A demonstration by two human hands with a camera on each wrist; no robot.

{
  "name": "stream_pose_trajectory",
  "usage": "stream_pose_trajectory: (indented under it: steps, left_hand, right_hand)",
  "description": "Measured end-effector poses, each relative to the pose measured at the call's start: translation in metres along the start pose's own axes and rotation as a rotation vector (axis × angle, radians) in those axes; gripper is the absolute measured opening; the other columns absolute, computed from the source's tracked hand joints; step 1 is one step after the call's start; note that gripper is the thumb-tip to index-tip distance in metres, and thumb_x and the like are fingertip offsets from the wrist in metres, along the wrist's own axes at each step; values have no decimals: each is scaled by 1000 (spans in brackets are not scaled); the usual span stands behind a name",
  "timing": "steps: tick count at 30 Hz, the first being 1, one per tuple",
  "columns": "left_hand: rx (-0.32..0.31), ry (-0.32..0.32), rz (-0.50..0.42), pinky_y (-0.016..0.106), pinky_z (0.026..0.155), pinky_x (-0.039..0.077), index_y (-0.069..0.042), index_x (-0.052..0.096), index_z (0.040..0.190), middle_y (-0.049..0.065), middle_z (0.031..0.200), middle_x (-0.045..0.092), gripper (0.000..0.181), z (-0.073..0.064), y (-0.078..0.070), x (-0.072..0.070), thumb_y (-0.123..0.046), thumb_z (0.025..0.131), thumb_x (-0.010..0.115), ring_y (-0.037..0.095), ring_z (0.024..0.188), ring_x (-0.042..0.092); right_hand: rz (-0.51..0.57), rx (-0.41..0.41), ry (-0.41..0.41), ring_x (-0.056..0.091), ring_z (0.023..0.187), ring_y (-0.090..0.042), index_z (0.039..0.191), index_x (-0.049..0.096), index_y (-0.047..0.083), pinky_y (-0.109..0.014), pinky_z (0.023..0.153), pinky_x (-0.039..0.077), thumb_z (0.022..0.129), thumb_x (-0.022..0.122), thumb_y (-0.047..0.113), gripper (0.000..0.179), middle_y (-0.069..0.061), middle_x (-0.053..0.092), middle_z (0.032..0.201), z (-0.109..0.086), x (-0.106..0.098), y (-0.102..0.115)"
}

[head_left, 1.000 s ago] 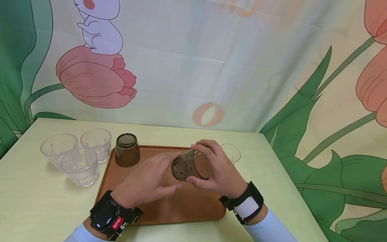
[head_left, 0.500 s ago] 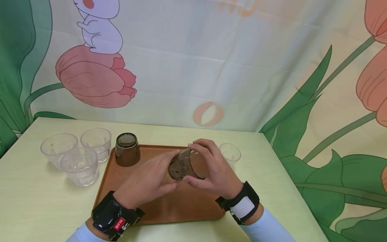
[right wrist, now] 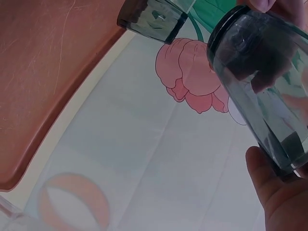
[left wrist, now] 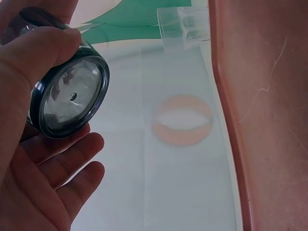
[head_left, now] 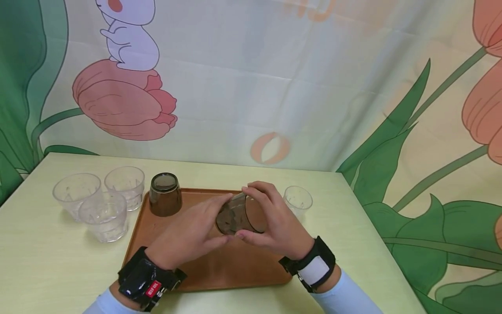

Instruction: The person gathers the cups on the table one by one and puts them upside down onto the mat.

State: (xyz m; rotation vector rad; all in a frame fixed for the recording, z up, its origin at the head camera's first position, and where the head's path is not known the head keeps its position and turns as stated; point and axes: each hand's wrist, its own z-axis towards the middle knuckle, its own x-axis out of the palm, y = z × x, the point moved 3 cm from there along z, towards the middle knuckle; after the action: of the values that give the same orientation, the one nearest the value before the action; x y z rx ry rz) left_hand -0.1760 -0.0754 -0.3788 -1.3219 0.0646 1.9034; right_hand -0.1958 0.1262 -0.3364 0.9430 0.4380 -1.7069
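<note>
A smoky grey drinking glass (head_left: 232, 216) is held tilted on its side above the brown tray (head_left: 219, 275). My right hand (head_left: 274, 222) grips it near the rim, thumb below and fingers over the top. My left hand (head_left: 192, 231) meets the base end, with index finger and thumb on either side. In the left wrist view, the left thumb lies along the glass (left wrist: 73, 98) by its round base, and the other fingers spread past it. A second smoky glass (head_left: 165, 195) stands upside down on the tray's back left corner.
Three clear glasses (head_left: 105, 218) stand grouped on the pale table (head_left: 35, 261) left of the tray. Another clear glass (head_left: 298, 201) stands to the right of the tray, behind the right hand. A printed cloth (head_left: 235, 87) hangs behind the table.
The right hand has brought the held glass slightly left, and its base now sits between the left thumb and index finger. The other glasses and the tray have stayed put.
</note>
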Motion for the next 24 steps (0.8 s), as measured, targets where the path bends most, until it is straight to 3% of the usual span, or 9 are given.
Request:
stream_pose_trajectory:
  steps: [8,18,24]
  left_hand:
    - [-4,-14,-24,29,91,55,-13,37,149,0,127,59,85,-1,3,-1,-33,81,84,9,109,60]
    - [-19,-7,-59,30,94,54,-11,34,151,3,132,57,89,-2,7,0,-32,81,84,10,115,59]
    - [-18,-4,-79,30,92,55,-12,36,150,0,130,57,86,-1,7,-1,-31,81,84,9,111,59]
  right_hand:
    - [-16,-2,30,46,133,-29,148,39,3,-42,106,48,93,62,52,77,-19,42,146,-1,2,0]
    - [-21,-30,117,38,144,-32,158,15,6,-47,117,35,79,80,36,107,-16,33,158,-5,-6,-8]
    - [-36,-21,158,37,145,-32,155,24,5,-48,116,36,75,83,29,103,-17,35,158,-9,-13,-10]
